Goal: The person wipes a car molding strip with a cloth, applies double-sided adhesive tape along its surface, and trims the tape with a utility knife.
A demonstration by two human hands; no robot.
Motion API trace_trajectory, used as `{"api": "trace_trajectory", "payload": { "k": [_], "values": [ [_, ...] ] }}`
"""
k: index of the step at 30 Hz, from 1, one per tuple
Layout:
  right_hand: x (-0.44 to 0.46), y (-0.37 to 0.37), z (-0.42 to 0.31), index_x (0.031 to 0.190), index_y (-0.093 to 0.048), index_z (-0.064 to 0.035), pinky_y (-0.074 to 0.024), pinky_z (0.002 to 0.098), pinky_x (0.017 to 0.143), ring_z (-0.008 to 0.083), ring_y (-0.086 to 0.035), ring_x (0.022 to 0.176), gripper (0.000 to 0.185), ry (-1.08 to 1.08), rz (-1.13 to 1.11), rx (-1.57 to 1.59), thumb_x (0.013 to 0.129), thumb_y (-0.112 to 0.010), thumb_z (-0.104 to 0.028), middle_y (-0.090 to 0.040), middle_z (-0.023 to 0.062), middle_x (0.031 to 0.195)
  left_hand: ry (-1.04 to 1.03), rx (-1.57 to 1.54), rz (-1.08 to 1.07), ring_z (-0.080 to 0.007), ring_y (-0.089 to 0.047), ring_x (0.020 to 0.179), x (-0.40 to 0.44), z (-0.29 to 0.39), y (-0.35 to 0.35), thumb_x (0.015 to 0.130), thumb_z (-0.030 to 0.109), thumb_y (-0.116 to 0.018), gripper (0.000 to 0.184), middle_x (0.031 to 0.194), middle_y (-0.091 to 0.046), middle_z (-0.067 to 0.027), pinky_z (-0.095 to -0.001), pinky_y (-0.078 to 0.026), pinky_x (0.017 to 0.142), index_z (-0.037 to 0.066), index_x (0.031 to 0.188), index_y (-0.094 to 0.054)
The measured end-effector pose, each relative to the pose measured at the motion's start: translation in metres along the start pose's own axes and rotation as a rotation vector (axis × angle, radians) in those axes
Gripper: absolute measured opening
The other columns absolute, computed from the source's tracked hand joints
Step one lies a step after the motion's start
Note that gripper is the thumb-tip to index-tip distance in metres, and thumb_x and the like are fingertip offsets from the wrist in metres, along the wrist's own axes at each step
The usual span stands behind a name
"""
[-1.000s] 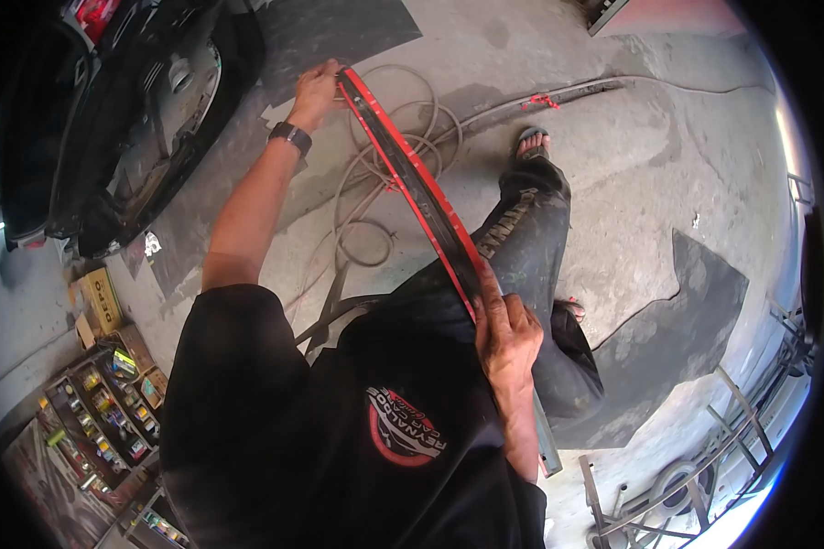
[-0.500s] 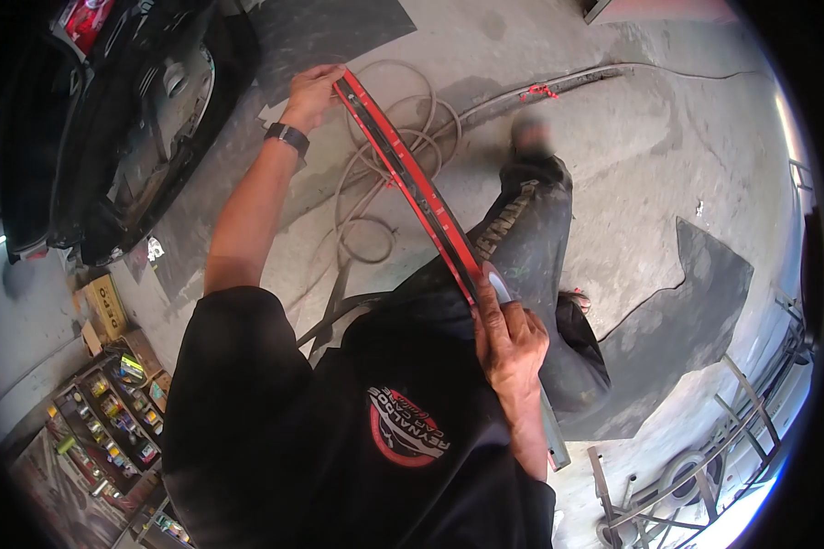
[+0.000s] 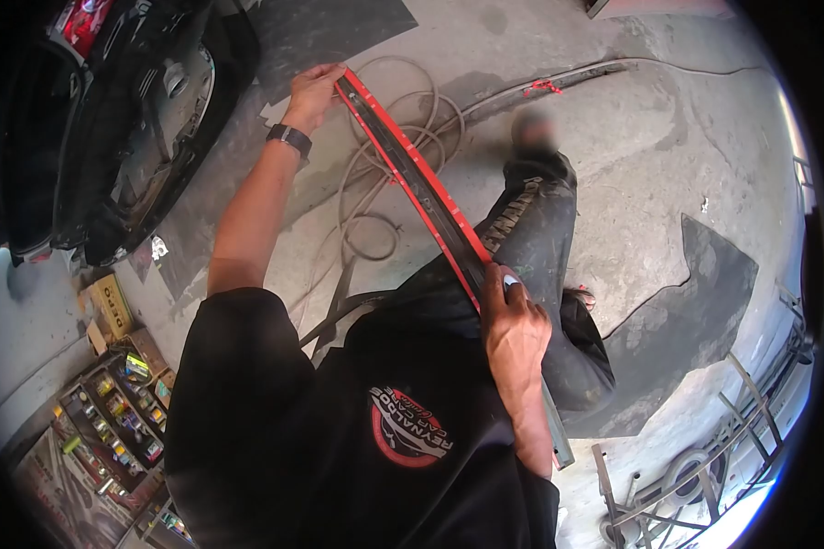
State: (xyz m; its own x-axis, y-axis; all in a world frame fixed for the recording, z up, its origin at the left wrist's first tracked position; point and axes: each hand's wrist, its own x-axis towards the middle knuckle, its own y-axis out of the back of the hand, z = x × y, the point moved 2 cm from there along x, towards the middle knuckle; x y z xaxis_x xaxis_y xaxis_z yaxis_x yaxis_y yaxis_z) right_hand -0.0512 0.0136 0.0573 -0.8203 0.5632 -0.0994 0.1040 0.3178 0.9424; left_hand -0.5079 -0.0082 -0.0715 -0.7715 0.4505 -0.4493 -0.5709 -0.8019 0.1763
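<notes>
Head view: left hand (image 3: 313, 94) pinches one end of a long black strip with red edges (image 3: 405, 165), right hand (image 3: 515, 320) clamped farther along, above a grey concrete floor (image 3: 632, 183)

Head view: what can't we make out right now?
- Strip under the right hand: covered by hand and forearm; can't tell if the grey piece beyond is part of it.
- Left hand: fingertips behind the strip hidden by it.
- Farther foot: blurred.
- Small packages, lower left: labels too small to read.
- Black car part: cut off by the dark picture edge.
</notes>
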Motion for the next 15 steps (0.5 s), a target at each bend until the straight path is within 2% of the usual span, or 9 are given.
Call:
{"api": "trace_trajectory", "payload": {
  "k": [5, 9, 15],
  "values": [
    [0.005, -0.001, -0.002, 0.131, -0.064, -0.0047, -0.0576, 0.04, 0.062, 0.0305, -0.072, 0.066, 0.042, 0.011, -0.065, -0.057, 0.09, -0.066, -0.01, -0.07, 0.0145, 0.092, 0.026, -0.05, -0.035, -0.0153, -0.071, 0.09, 0.001, -0.003, 0.0, 0.1, 0.023, -0.073, 0.02, 0.1, -0.073, -0.0046, -0.0379, -0.061, 0.082, 0.005, 0.108, -0.071],
    [0.005, -0.005, -0.003, 0.13, -0.065, -0.0055, -0.0588, 0.041, 0.064, 0.0313, -0.071, 0.062, 0.04, 0.011, -0.091, -0.066, 0.091, -0.065, -0.011, -0.069, 0.0147, 0.088, 0.069, -0.063, -0.113, -0.0147, -0.07, 0.09, -0.021, 0.003, -0.006, 0.098, 0.022, -0.076, 0.018, 0.098, -0.073, -0.0033, -0.0401, -0.061, 0.084, 0.007, 0.105, -0.07],
    [0.004, -0.006, -0.004, 0.13, -0.065, -0.0062, -0.0591, 0.0415, 0.064, 0.0311, -0.07, 0.061, 0.038, 0.008, -0.074, -0.055, 0.092, -0.066, -0.011, -0.068, 0.0137, 0.084, 0.025, -0.073, -0.122, -0.015, -0.07, 0.09, -0.031, -0.003, -0.01, 0.095, 0.017, -0.078, 0.018, 0.1, -0.072, -0.0027, -0.038, -0.061, 0.081, 0.006, 0.107, -0.07]
  ]
}}
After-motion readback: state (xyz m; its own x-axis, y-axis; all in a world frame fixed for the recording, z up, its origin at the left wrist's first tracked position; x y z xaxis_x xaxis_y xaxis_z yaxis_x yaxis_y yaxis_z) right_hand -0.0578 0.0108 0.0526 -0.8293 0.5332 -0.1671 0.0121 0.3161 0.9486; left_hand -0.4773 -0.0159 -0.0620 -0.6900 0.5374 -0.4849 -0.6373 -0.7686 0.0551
